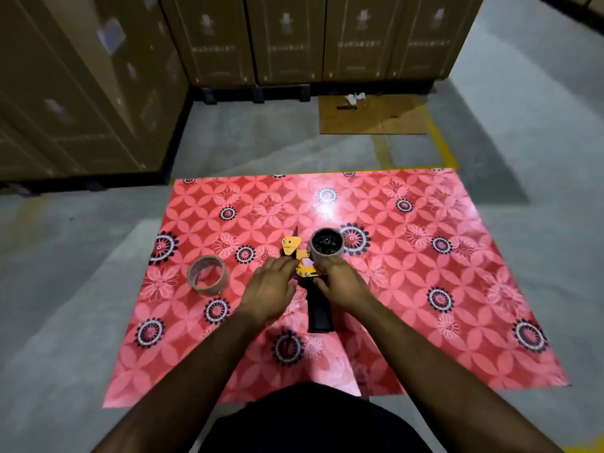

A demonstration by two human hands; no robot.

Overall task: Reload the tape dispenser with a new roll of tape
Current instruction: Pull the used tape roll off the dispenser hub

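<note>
**Two hands on one dispenser, one roll lying apart**

One dispenser [309, 273] lay on one red flowered sheet [408, 289] spread over the grey floor [81, 289], and both hands were on it. The left hand [268, 289] came in from the left, its fingers [282, 264] curled and resting against the yellow frame; how firmly they gripped could not be told. The right hand [341, 284] came in from the right, its fingers [328, 264] bent down over the yellow part just below the hub, touching it; whether they pinched anything could not be told either. Between the two sets of fingers sat the yellow body with a pinkish patch. Just beyond the fingertips stood one dark round hub [327, 245] wearing a brownish ring, its open face turned upward. Beyond the left fingertips a yellow plate [291, 246] stuck out with a dark blade tip past it. Behind the fingers, toward the wrists, one black handle [320, 313] ran back between the forearms.

One roll [207, 275] of clear-brown tape lay flat on the sheet to the left of the left fingers, near but apart from them, touched by neither hand.

Far beyond the fingers stood a row of brown boxes [294, 40], and one flat piece of cardboard [372, 114] lay on the floor
</note>
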